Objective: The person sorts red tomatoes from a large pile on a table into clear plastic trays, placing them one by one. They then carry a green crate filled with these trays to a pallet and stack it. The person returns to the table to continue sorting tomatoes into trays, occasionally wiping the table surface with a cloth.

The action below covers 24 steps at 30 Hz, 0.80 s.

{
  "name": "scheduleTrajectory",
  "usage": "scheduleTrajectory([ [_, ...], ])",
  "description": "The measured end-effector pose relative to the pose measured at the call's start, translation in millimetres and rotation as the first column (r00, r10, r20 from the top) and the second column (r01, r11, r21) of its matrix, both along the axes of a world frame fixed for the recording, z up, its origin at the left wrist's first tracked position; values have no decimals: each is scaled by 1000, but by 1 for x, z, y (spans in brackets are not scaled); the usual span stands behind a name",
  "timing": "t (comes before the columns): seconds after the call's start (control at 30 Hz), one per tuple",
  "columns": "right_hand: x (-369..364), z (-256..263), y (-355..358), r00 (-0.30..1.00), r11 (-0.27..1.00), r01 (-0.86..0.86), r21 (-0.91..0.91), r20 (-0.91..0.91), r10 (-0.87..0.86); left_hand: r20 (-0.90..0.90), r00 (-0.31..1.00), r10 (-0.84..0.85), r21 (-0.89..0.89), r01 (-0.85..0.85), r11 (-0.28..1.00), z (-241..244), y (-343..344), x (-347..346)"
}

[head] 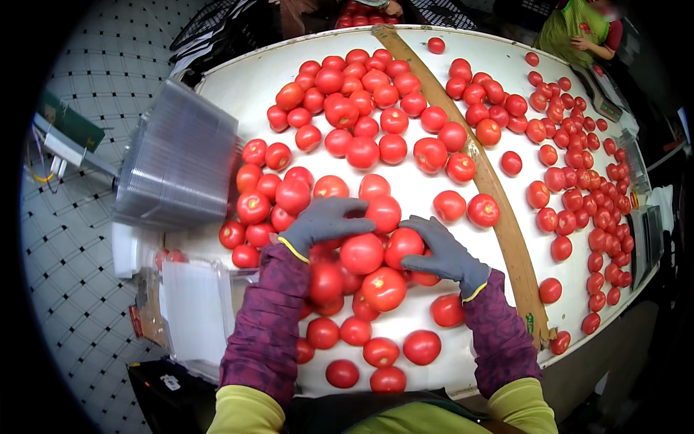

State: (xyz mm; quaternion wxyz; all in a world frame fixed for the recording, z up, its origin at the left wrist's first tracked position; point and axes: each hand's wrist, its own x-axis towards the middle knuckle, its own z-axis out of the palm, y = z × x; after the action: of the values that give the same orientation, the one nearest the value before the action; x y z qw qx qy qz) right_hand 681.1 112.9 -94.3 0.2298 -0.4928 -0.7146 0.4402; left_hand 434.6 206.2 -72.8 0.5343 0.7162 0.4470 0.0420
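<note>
Many red tomatoes (362,253) lie on a white table (488,179). My left hand (325,219), in a grey glove with a yellow cuff, curves over the left side of a cluster in front of me, its fingertips beside a tomato (384,214). Opposite it, my right hand (447,255), gloved the same way, rests against the right side of the cluster, thumb and fingers around a tomato (404,247). The tomatoes in the cluster are heaped close between both hands. What lies beneath my left palm is hidden.
A brown strip (471,146) divides the table, with more tomatoes (572,200) beyond it. Stacked clear plastic trays (176,157) stand at the left edge; white sheets (196,309) lie nearer me. A person in a green apron (574,32) is at the far right corner, another person's hand (393,8) at the far edge.
</note>
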Motion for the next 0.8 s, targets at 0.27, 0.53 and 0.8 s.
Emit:
scheduleTrajectory([
  [0.27, 7, 11, -95, 994, 992, 110, -54, 17, -109, 34, 999, 22, 454, -35, 890, 0, -117, 5],
  [0.53, -5, -8, -161, 966, 968, 239, 83, -122, -228, -112, 978, 176, 588, -77, 805, 1, -173, -1],
  [0.8, -57, 14, -162, 978, 963, 53, 263, 179, -103, -33, 927, 375, 459, -319, 829, -1, -214, -23],
])
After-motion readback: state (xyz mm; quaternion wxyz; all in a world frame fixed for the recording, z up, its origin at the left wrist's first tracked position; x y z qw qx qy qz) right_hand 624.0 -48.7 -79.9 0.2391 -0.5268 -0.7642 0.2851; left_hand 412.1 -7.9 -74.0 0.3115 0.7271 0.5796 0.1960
